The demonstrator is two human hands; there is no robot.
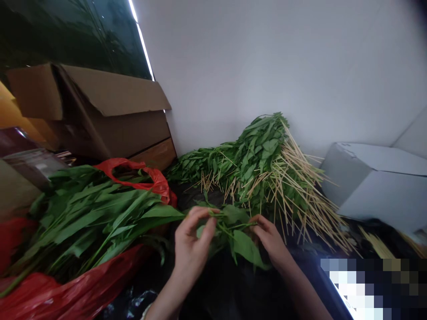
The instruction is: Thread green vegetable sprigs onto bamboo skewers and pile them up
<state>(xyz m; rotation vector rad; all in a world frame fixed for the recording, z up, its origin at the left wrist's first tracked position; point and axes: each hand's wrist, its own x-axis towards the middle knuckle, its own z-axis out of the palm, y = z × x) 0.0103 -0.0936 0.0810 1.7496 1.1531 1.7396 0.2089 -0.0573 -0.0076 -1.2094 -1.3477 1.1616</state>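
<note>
Between my two hands, low in the middle of the view, is a small bunch of green leafy stems (245, 244). The thumb and fingers of my left hand (195, 235) pinch its stems on the left side. On the right, the fingertips of my right hand (268, 238) close on a thin stem. Broad leaves hang down between the hands. Behind them lies a large heap of leaves on thin wooden sticks (263, 151), its stick ends (296, 191) pointing right and toward me. To the left, long green leaves (86, 213) spill out of a red plastic bag (86, 280).
An open cardboard box (123, 129) stands at the back left, against a dark window. A pale grey box (383, 186) is at the right. More thin sticks (376, 240) lie before it, near a blurred lit screen (347, 284). A white wall (267, 58) rises behind.
</note>
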